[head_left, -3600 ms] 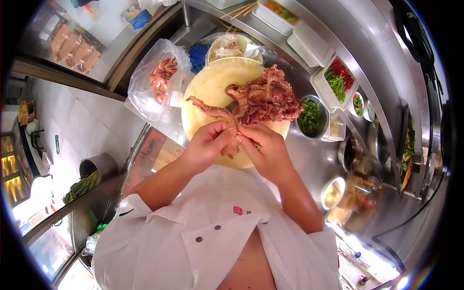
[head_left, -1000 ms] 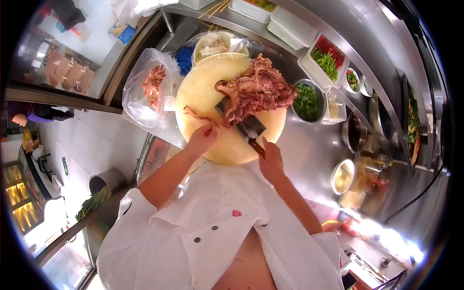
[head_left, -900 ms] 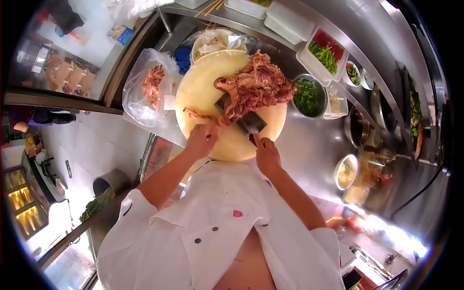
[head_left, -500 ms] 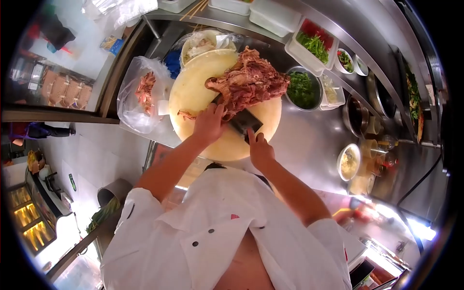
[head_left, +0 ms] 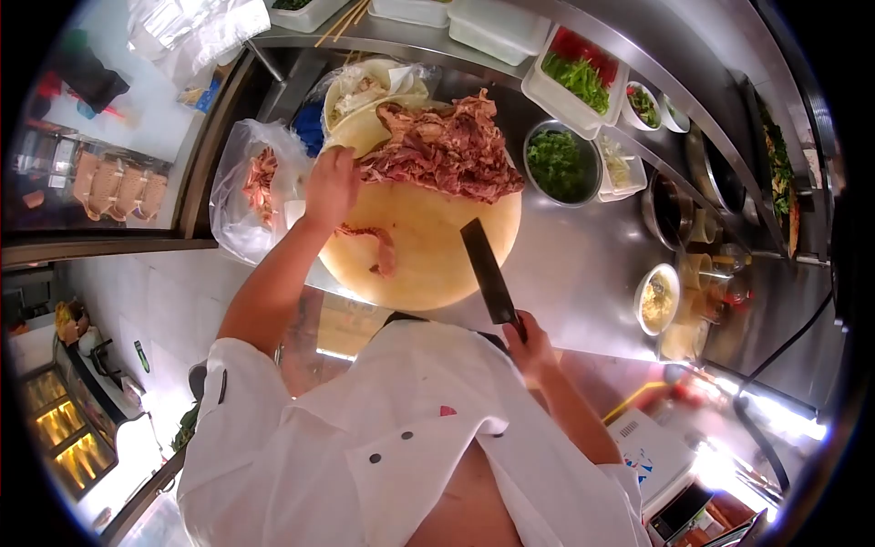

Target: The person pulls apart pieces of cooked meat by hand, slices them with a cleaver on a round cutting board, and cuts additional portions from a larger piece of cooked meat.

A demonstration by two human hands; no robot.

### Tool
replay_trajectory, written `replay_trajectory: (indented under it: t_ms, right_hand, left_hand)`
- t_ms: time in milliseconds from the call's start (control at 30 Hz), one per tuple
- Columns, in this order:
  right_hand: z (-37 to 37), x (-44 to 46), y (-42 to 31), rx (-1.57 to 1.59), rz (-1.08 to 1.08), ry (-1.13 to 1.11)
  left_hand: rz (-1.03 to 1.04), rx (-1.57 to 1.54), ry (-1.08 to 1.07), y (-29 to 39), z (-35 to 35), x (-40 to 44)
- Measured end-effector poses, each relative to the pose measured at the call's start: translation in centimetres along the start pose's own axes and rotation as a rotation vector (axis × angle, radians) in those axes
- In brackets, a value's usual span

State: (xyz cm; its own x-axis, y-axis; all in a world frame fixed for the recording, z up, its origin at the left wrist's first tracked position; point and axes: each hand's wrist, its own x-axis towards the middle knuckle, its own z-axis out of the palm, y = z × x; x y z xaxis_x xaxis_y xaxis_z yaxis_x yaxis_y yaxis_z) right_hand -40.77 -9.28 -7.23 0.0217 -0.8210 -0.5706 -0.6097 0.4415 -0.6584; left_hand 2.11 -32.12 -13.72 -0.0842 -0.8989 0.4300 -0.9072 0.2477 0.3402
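A large piece of reddish cooked meat lies across the far half of a round, pale chopping board. My left hand is at the left end of the meat, its fingers curled; whatever they hold, if anything, is hidden. A cleaver is in my right hand, gripped by the handle near the board's front right. Its blade points forward over the board's right edge, apart from the meat. A small curved strip of meat lies on the board's left side.
Left of the board sits a clear plastic bag with meat pieces inside. Behind stands a pale tub. To the right are a metal bowl of chopped greens and a white bowl. A shelf with vegetable containers borders the back.
My right hand has drawn the cleaver back and right, away from the meat. My left hand has shifted left and forward. The meat has turned, showing a more ragged side.
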Motion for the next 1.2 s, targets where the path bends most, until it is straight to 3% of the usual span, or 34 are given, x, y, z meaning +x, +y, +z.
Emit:
replay_trajectory:
  t_ms: [100,200,400,500,600,700,900,1000,1200]
  right_hand:
    - [0.4,-0.2,0.4,0.022,0.046,0.029]
    - [1.0,0.6,0.6,-0.053,0.028,0.038]
    - [0.5,2.6,-2.5,-0.169,0.0,0.059]
    - [-0.2,2.9,-3.9,-0.194,-0.017,0.08]
    - [-0.2,2.6,-4.7,-0.232,-0.042,0.09]
    - [0.5,2.8,-5.3,-0.264,-0.044,0.082]
    - [2.0,3.9,-3.7,-0.299,-0.096,0.064]
    - [1.9,4.1,-3.4,-0.305,-0.125,0.031]
    - [1.0,3.9,-5.5,-0.287,-0.18,0.043]
  left_hand:
    - [0.461,-0.124,-0.319,1.0,-1.6,-3.6]
    - [0.468,-0.27,-0.617,2.7,-2.9,-6.0]
    - [0.312,-0.347,-0.46,3.2,1.4,-8.3]
    - [0.108,-0.581,-0.692,3.7,3.3,-8.4]
    - [0.105,-0.364,-0.904,5.9,1.8,-7.4]
    - [0.369,-0.249,-0.532,5.9,2.5,-7.4]
    - [0.094,-0.18,-0.378,8.6,0.5,-8.3]
    - [0.226,-0.093,-0.184,9.6,1.8,-10.2]
    - [0.285,-0.1,-0.186,8.7,2.7,-10.6]
